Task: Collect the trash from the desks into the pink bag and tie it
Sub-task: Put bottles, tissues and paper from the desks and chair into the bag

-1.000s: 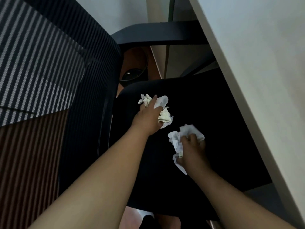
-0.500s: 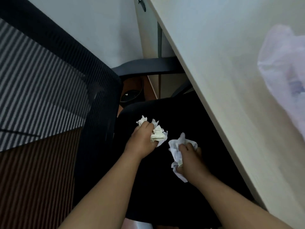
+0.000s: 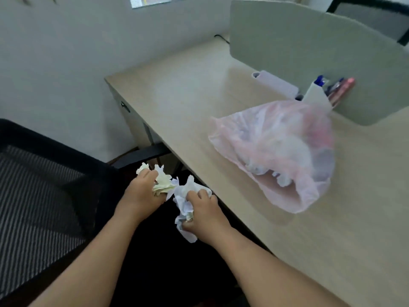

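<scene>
clearly the collecting is well underway but not finished. the pink bag point(image 3: 285, 151) lies on its side on the desk point(image 3: 188, 96), its mouth slumped open toward the desk's near edge, and pale crumpled paper already shows through the thin plastic — so some trash is in, by the look of it.

two more loads are in hand. the left hand point(image 3: 141, 193) is closed around a yellowish crumpled wad point(image 3: 162, 185), and the right hand point(image 3: 203, 211) is clamped on a white crumpled wad point(image 3: 183, 196) that spills out above and below the fist. both hands are off the desk, just short of its near edge and above the dark seat of the office chair point(image 3: 44, 185); the two wads nearly touch each other, and the bag is a fair way across the desk from them.

behind the bag, against the grey divider panel point(image 3: 309, 52), sit a pale roll point(image 3: 276, 83) and a holder with pens point(image 3: 332, 89) — desk things, not trash as far as i can judge.

what is left: carry both wads over the desk edge and push them into the bag's open mouth, check for anything else, then gather the mouth and knot it. the bag is plainly not yet tied. whether other desks need clearing cannot be told from this view.
</scene>
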